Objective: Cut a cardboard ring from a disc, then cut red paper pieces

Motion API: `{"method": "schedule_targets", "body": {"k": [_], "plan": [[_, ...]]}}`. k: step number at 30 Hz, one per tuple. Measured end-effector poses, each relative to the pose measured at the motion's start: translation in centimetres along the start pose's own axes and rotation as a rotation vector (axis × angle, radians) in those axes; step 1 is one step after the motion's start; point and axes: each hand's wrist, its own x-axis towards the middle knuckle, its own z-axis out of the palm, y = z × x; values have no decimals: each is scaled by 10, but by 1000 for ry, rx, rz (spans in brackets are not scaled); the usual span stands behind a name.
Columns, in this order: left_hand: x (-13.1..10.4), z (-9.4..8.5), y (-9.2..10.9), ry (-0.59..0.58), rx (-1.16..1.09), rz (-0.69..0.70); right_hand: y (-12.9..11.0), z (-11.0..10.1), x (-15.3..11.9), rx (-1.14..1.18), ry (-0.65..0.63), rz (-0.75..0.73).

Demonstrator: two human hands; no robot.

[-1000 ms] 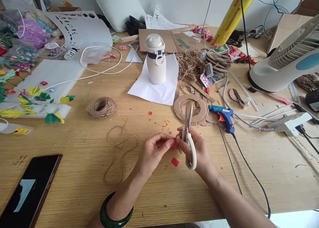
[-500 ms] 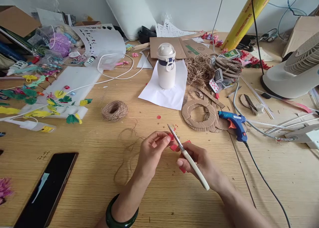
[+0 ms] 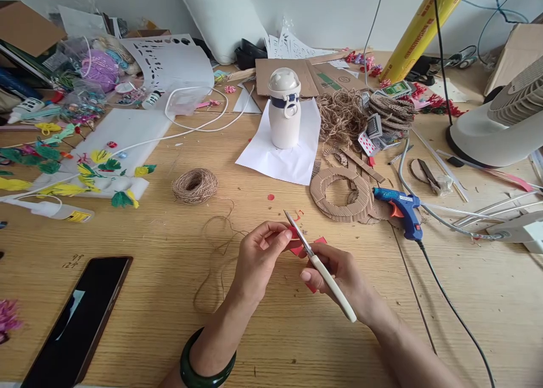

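Observation:
My left hand [image 3: 263, 252] pinches a small piece of red paper [image 3: 293, 232] between thumb and fingertips. In my right hand [image 3: 339, 275] is a pair of scissors [image 3: 333, 286] with pale handles, its blades pointing up and left against the red piece. Whether the blades are fully closed is hard to make out. Red scraps [image 3: 311, 288] show beneath and beside the right hand. A small red disc [image 3: 270, 197] lies on the table beyond my hands. To the left sits a ball of twine [image 3: 195, 185], its loose strand trailing toward my left wrist.
A white bottle [image 3: 284, 111] stands on a paper sheet [image 3: 258, 159]. Right of it are a cardboard ring [image 3: 316, 193] and a blue glue gun [image 3: 399, 204] with its cable. A phone [image 3: 80, 320] lies at left. A fan [image 3: 496, 128] stands far right.
Both hands stay almost in place, with the scissors still at the red paper. The view has shifted slightly.

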Motion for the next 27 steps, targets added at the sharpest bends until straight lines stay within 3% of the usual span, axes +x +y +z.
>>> {"method": "schedule_targets", "body": {"k": [27], "plan": [[6, -7, 3, 17, -38, -66, 5, 0, 2, -86, 23, -3]]}}
